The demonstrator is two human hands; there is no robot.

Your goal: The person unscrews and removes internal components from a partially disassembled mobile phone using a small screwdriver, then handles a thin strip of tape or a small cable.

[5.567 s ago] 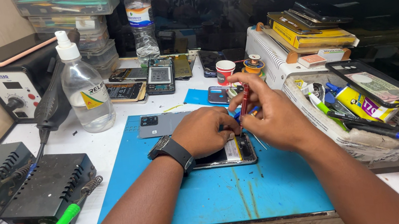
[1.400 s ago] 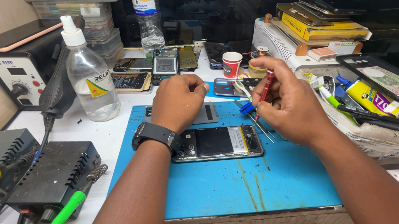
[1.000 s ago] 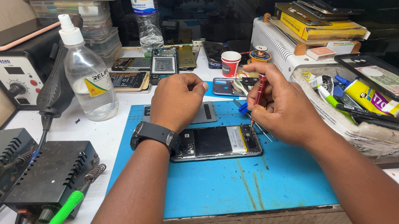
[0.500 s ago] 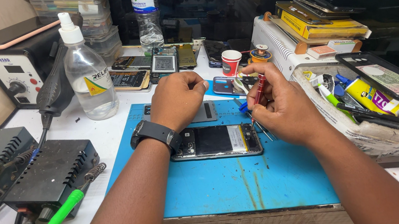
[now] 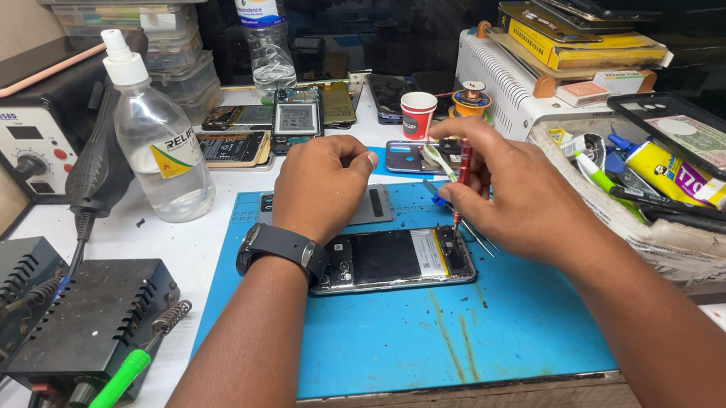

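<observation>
Head cam shows we've lifted both hands off the opened phone (image 5: pixel 391 260), which now lies bare on the blue mat (image 5: pixel 422 339), so the prodding inside it has paused. Our left hand (image 5: pixel 322 186) hovers just behind it, fingers curled shut on nothing we can see. Our right hand (image 5: pixel 516 200) pinches a red screwdriver (image 5: pixel 463 177) upright, tip near the phone's right end.

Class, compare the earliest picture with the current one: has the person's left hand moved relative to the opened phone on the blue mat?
Yes. The left hand earlier rested on the opened phone, beside the right hand. Now it sits beyond the phone's far edge, closed in a fist.
</observation>
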